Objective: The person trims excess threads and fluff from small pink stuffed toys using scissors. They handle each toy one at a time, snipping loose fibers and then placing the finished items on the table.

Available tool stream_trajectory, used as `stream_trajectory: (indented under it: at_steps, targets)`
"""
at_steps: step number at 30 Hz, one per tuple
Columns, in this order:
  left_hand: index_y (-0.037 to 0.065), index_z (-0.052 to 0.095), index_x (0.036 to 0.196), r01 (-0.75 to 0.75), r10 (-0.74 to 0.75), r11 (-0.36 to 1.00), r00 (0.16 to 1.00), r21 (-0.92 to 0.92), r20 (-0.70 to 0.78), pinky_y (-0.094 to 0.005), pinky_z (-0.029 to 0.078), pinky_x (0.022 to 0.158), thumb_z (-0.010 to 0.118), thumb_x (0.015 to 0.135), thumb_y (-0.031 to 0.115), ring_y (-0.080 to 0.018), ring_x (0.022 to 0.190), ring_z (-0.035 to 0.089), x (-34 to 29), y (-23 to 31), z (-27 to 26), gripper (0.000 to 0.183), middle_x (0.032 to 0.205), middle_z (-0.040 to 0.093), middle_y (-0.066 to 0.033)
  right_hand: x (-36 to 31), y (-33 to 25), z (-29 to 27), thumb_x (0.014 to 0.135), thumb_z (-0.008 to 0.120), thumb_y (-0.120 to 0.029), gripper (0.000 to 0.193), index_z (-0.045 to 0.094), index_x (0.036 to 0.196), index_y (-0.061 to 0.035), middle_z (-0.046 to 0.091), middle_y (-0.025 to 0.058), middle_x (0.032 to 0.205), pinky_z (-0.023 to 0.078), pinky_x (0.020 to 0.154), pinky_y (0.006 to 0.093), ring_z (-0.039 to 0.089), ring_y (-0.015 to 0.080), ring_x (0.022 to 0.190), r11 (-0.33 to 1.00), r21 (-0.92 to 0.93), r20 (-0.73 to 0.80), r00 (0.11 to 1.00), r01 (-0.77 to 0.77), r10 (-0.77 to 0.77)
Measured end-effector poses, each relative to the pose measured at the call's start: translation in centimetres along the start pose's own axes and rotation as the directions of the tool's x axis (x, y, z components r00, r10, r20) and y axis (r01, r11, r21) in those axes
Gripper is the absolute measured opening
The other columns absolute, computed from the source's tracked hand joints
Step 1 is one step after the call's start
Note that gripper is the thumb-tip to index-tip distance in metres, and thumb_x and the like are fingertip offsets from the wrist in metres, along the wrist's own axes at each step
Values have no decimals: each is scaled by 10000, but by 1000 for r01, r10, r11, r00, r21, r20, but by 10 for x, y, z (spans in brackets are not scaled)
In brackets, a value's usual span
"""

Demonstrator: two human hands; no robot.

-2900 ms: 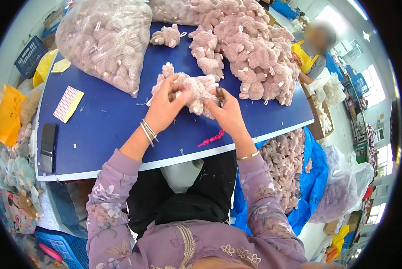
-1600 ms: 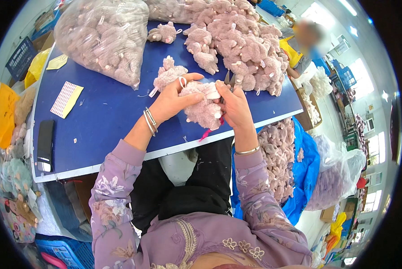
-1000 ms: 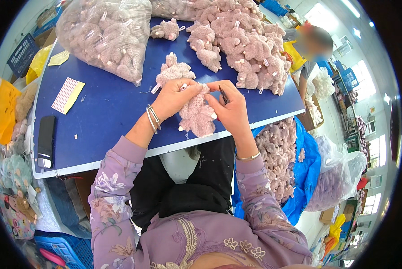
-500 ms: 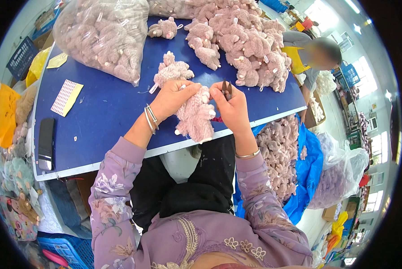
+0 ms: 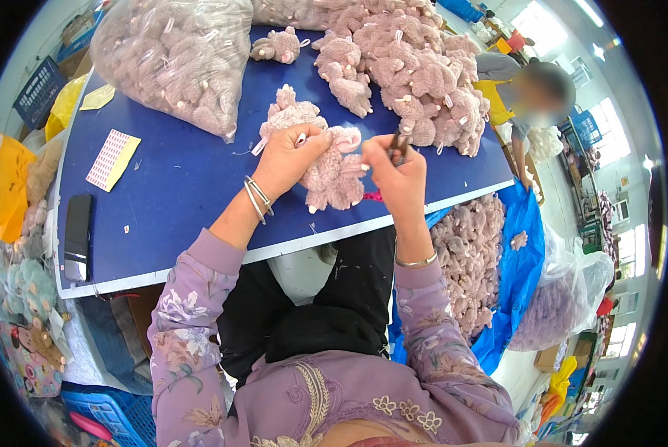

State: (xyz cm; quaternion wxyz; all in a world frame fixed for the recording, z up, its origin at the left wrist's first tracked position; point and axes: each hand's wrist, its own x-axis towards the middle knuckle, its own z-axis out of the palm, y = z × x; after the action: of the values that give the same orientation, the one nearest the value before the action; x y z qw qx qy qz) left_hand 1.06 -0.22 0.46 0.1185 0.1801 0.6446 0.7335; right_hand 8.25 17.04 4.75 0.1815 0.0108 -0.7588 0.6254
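A pinkish fluffy plush toy (image 5: 339, 177) is pinched between the thumb and fingers of my left hand (image 5: 290, 160), over the blue table. Its pink-lined ear stands up beside my left thumb. Just to the right of the toy, my right hand (image 5: 401, 179) is closed around small dark thread snips (image 5: 399, 144), which point away from me. Motion blurs the right fingertips, so any thread between them cannot be made out. Another plush toy (image 5: 295, 113) with a white tag loop lies just beyond my left hand.
On the blue table (image 5: 177, 201) are a clear bag of plush toys (image 5: 173, 67), a plush pile (image 5: 423, 74), a sticker sheet (image 5: 113, 160) and a black phone (image 5: 78, 237). A blue-lined container of plush (image 5: 464, 268) stands at right. A person (image 5: 527, 97) is beyond it.
My right hand has moved right, away from the toy, with the snips still in it. The toy has shifted up and turned slightly in my left hand, showing its ear.
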Motion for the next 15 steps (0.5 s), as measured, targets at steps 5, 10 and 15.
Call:
stream_trajectory:
  at_steps: [5, 10, 15]
  targets:
    - [43, 666, 878, -103, 103, 993, 995, 53, -1, -167, 321, 516, 625, 903, 212, 17, 622, 415, 2, -9, 0, 176, 694, 508, 96, 3, 0, 15, 817, 704, -121, 161, 650, 855, 26, 587, -26, 702, 387, 535, 203, 493, 31, 634, 988, -143, 95, 992, -64, 78]
    - [20, 676, 912, -128, 127, 989, 992, 78, 19, -195, 372, 529, 642, 894, 231, -4, 633, 455, 1, -7, 0, 215, 709, 553, 71, 6, 2, 18, 798, 707, -149, 194, 655, 837, 34, 584, -17, 670, 387, 512, 211, 492, 37, 599, 975, -155, 16, 987, -158, 163]
    - [13, 665, 928, -165, 160, 981, 985, 98, 57, -195, 378, 563, 612, 915, 222, -11, 663, 452, 2, -9, 0, 216, 733, 539, 73, 6, 2, 16, 800, 693, -146, 183, 638, 794, 29, 562, -24, 641, 364, 489, 217, 460, 28, 575, 974, -154, 13, 986, -164, 168]
